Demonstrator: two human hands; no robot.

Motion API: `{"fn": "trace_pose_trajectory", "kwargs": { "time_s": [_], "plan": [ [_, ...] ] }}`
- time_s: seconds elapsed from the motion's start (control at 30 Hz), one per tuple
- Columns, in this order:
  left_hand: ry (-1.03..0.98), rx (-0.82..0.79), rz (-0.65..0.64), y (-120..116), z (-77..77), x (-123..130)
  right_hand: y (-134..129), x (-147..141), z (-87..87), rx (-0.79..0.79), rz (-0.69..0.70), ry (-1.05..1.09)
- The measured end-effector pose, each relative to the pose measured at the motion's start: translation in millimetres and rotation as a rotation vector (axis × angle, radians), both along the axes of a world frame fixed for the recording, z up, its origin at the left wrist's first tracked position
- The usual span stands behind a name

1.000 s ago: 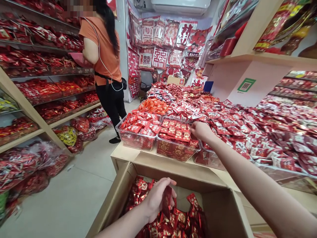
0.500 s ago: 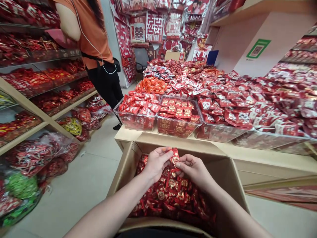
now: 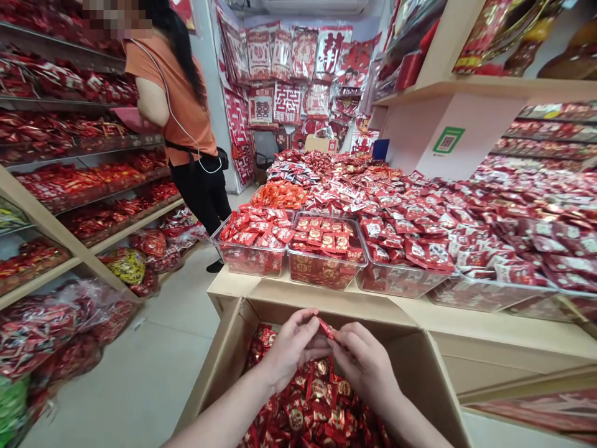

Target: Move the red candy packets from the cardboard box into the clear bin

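Across the far side, a pale surface (image 3: 450,318) is heaped with red packets (image 3: 387,205). Nearer, an open cardboard box (image 3: 415,361) is partly filled. Above it, one small packet (image 3: 325,328) is pinched by left hand (image 3: 290,351) and right hand (image 3: 366,361).

Bright, diffuse light; glints on wrappers (image 3: 296,418); box interior (image 3: 405,358) shadowed; edges stretched, smeared; pixelated patch (image 3: 116,17) upper left.

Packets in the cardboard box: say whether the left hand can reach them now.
Probably yes: the cardboard box is open on top and the left hand is above the packets, though busy at a red packet in the right hand.
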State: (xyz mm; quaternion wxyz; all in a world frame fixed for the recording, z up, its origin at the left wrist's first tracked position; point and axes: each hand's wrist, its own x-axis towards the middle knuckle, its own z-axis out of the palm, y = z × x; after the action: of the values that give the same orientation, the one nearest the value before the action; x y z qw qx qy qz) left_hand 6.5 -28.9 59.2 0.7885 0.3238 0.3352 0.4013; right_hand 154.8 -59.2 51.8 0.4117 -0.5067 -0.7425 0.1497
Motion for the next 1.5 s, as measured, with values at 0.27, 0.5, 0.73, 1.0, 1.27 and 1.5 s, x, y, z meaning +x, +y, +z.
{"fn": "trace_pose_trajectory", "kwargs": {
  "time_s": [0.27,0.5,0.73,1.0,1.27,1.5],
  "plan": [
    [-0.039,0.059,0.060,2,5.8,-2,-2,-6,1.4,-0.004,-0.023,0.115],
    [-0.035,0.087,0.009,3,5.4,-1,9,-3,-4.0,-0.477,-0.049,0.613],
    [0.197,0.200,0.108,7,0.2,-2,5,-3,-4.8,-0.501,0.004,0.564],
    [0.186,0.160,0.200,4,-0.7,1,5,-9,-5.2,-0.552,0.023,0.646],
    [0.222,0.217,0.057,5,-6.1,-3,6,-3,-3.7,-0.626,0.075,0.745],
    [0.322,0.314,0.041,7,-2.5,-5,5,-1,-2.4,-0.539,0.077,0.596]
  ]
}}
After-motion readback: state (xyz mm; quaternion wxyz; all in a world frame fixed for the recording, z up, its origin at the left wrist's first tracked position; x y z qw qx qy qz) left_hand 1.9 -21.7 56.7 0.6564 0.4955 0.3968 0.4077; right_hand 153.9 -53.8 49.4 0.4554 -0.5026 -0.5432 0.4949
